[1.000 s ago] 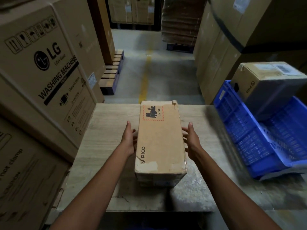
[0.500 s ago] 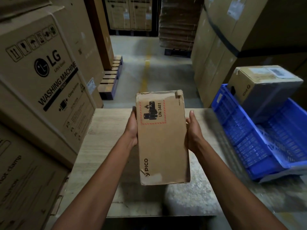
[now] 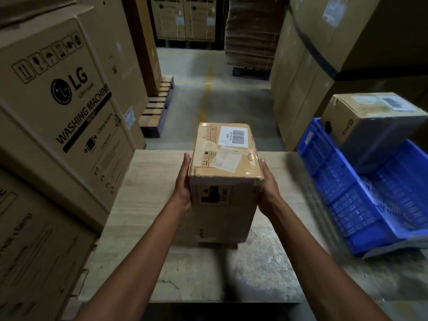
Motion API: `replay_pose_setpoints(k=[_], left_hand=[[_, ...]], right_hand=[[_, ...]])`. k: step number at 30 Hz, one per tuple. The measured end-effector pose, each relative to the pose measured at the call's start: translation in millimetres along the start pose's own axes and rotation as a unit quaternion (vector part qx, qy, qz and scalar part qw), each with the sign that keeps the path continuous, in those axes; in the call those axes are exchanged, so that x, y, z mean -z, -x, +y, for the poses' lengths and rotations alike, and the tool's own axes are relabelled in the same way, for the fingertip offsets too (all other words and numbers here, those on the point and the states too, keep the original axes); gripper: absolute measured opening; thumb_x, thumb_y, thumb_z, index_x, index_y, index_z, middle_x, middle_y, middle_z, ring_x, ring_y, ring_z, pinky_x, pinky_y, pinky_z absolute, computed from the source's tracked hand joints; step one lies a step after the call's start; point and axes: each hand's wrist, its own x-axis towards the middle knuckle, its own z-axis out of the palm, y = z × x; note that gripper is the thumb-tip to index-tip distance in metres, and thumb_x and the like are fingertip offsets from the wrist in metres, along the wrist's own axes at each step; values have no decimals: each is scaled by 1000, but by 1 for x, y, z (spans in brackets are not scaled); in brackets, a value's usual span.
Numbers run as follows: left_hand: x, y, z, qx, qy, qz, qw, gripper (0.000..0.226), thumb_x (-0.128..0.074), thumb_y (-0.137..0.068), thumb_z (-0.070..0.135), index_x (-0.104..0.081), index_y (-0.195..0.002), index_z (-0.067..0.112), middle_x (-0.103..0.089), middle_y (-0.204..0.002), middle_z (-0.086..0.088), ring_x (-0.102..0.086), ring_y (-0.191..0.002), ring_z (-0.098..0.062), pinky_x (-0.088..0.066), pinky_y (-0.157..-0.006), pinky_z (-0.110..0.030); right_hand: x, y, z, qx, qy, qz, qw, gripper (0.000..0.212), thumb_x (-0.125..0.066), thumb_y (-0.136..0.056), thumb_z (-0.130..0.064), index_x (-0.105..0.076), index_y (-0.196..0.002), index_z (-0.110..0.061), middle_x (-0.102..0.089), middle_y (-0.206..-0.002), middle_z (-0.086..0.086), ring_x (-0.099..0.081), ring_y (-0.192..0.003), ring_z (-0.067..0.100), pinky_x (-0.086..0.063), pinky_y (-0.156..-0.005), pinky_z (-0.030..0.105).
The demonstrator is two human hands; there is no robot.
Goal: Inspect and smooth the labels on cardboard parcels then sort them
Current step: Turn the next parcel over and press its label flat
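Note:
I hold a brown cardboard parcel [image 3: 222,205] upright above the wooden table [image 3: 148,181], tipped so its top end faces me. My left hand [image 3: 184,181] grips its left side and my right hand [image 3: 267,184] grips its right side; the fingers are hidden behind the box. On the top face sit a white barcode label [image 3: 235,135] and, nearer me, a smaller label [image 3: 225,162] under clear tape. The shaded front face carries a printed hazard mark.
A blue plastic crate [image 3: 347,205] stands tilted at the table's right, with another labelled parcel [image 3: 370,121] in it. Large washing machine cartons [image 3: 64,100] wall in the left side. More tall cartons stand at the right. A floor aisle with a pallet lies beyond the table.
The parcel lay flat on the table with my hands beside it. I picked it up by both sides and tipped it, so its labelled end now faces up.

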Motion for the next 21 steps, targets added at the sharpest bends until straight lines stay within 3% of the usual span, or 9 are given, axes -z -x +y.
replay_pose_setpoints(k=[4,8,11,13,15,17,21], left_hand=[[8,10,-2,-31,-37,42,998,70,-37,-94,65,-60,-133,11,-67,-127,-18,-63,-119,-35,-53,-93,-45],[12,20,-2,-85,-99,88,988,65,-54,-90,66,-59,-131,15,-68,-125,-12,-63,-119,-35,-51,-98,-56],[2,30,0,-134,-127,97,978,39,-51,-102,36,-54,-134,14,-70,-119,-10,-69,-107,-26,-59,-80,-38],[-6,40,2,-187,-196,95,958,39,-58,-98,32,-54,-133,15,-64,-126,-8,-68,-107,-18,-57,-79,-27],[-8,49,1,-283,-340,121,889,41,-58,-91,40,-61,-124,17,-57,-131,-5,-60,-117,-14,-52,-92,-22],[-10,58,-5,-384,-446,131,798,36,-54,-91,35,-70,-109,8,-60,-123,-7,-59,-115,-18,-49,-93,-16],[-11,64,-23,-501,-550,70,664,20,-61,-91,16,-74,-91,1,-68,-106,-13,-63,-105,-27,-53,-88,-39]], right_hand=[[6,2,2,-2,31,10,999,62,-31,-100,-66,-71,-119,-23,-74,-117,4,-66,-116,25,-46,-107,49],[8,15,-2,3,1,26,1000,53,-39,-104,-54,-69,-115,-12,-72,-117,13,-69,-109,31,-56,-92,44],[1,29,-6,88,43,33,995,33,-48,-105,-38,-71,-112,-16,-74,-111,5,-70,-106,25,-56,-93,43],[-1,36,-3,196,118,71,971,19,-58,-102,-26,-70,-116,-21,-73,-114,-4,-68,-108,13,-55,-95,36],[3,40,3,310,200,115,923,23,-62,-98,-23,-72,-118,-17,-70,-122,-3,-65,-113,7,-54,-96,30],[9,43,11,432,281,110,850,27,-59,-95,-27,-77,-108,-11,-71,-121,2,-66,-113,10,-54,-96,28],[13,45,21,563,400,17,724,30,-60,-95,-30,-78,-100,-7,-74,-112,7,-68,-111,21,-54,-90,42]])
